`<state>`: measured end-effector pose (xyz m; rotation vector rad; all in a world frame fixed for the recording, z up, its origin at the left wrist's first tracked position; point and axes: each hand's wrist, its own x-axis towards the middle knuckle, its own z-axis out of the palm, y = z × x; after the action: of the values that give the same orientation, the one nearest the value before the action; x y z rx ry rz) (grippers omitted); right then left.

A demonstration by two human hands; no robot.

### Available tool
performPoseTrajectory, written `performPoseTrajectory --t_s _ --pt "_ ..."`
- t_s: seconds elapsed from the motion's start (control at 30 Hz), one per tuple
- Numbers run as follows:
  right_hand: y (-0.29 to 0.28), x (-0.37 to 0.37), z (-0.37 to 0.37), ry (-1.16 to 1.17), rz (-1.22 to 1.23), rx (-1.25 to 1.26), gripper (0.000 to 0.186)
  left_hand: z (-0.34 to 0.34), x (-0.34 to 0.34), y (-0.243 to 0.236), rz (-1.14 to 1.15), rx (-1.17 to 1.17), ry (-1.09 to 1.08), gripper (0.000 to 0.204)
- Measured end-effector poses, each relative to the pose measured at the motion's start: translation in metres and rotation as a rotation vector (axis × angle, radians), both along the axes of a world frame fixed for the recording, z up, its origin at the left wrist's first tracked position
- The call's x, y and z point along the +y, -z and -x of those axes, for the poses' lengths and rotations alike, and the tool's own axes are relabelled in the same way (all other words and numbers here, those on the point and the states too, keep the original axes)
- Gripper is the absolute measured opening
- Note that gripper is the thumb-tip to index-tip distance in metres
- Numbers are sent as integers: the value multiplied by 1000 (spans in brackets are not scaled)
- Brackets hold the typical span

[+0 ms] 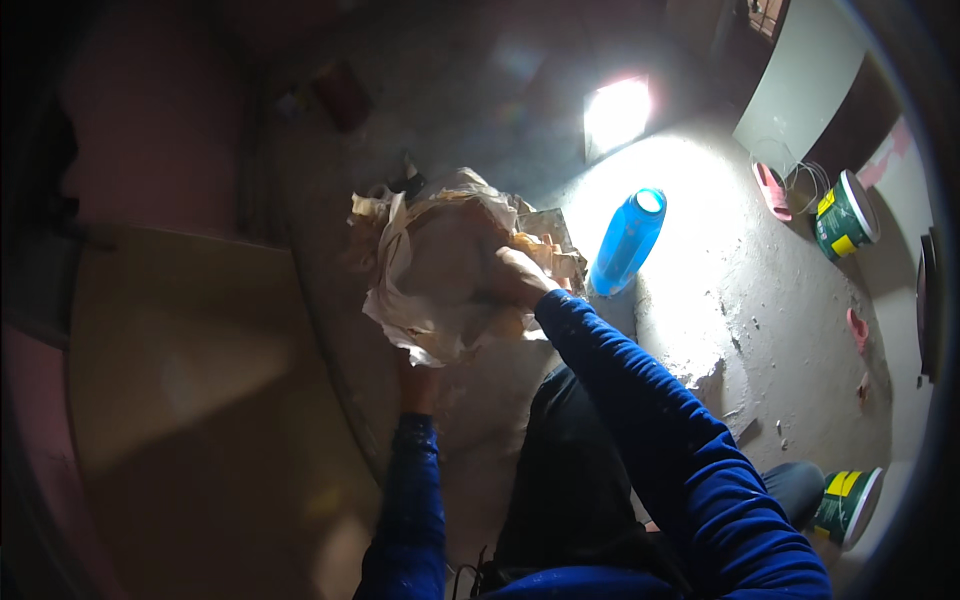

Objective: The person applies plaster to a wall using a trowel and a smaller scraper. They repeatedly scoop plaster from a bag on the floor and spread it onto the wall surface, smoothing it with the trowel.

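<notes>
A crumpled, pale sack with ragged, torn edges [425, 325] gapes upward in front of me, above the floor. At its right rim is my right hand [518, 278], closed on the sack's edge, with its fingertips partly hidden by the folds. My left forearm reaches up to the sack's near side. Only the wrist end of my left hand [417, 385] shows there; the sack covers its fingers. Shadow inside the sack hides what, if anything, it contains. A tall blue bottle [628, 242] stands just right of my right hand.
A bright light [617, 115] glares on the floor beyond the bottle. Two green-and-yellow buckets [842, 218] [846, 506] lie along the right side. A pink slipper [771, 191] is near the far bucket. A brown board [180, 400] spans the left, and debris dots the right floor.
</notes>
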<state>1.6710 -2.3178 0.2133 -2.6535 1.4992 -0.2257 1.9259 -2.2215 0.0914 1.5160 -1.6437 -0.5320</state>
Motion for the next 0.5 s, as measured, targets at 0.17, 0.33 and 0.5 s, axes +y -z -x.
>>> performPoseTrajectory --t_s 0.17,0.33,0.5 --pt "26 -27 2 -159 130 201 21 11 -22 27 237 -82 -73 51" --pt "35 -27 -3 54 -80 -62 20 -7 -19 32 -133 189 135 54" --pt "27 -16 -10 -106 178 251 26 -25 -9 16 -124 -115 165 57"
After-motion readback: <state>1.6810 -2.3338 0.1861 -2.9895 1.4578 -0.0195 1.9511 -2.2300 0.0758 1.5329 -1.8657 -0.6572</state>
